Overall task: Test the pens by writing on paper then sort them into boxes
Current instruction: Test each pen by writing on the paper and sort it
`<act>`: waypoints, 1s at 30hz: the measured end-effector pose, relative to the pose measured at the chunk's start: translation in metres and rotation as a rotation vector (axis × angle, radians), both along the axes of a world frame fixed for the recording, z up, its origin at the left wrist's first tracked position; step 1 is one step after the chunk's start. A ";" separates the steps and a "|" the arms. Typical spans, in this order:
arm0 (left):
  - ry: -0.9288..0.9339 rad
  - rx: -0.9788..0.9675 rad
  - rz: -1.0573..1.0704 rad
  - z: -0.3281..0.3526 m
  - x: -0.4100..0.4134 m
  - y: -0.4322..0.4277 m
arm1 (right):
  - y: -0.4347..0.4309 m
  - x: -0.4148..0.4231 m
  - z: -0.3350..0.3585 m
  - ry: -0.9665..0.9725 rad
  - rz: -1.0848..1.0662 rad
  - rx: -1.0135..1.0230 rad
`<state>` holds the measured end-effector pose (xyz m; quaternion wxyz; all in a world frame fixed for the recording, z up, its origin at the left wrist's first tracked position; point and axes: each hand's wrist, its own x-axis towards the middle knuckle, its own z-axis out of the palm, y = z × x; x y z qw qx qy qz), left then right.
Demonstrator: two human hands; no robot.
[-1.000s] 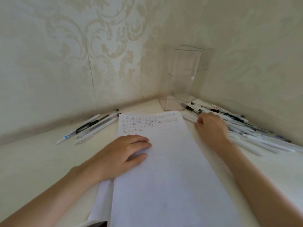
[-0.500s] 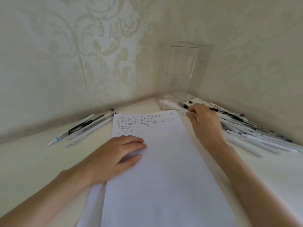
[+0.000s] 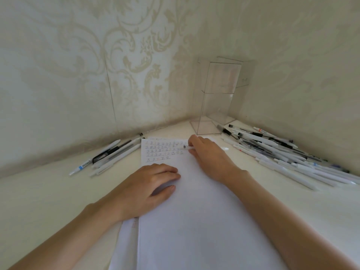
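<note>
A white sheet of paper lies in front of me, with rows of small written marks at its far end. My left hand rests flat on the paper's left side. My right hand holds a white pen low over the paper, its dark end pointing left beside the marks; the other end pokes out past the wrist. A large pile of pens lies to the right by the wall. A smaller group of pens lies to the left. Two clear boxes stand in the corner.
Patterned walls close in the cream table at the back and on the right. More sheets stick out from under the top paper at its left edge.
My right hand lifted a white pen out of the right pile and carried it left over the paper's far end. My left hand stayed on the paper.
</note>
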<state>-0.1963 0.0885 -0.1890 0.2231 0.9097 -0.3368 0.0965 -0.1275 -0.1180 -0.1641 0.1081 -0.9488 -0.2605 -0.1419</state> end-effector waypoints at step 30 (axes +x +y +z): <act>0.042 0.012 0.012 0.004 -0.002 -0.001 | 0.051 -0.008 0.019 0.367 -0.145 0.999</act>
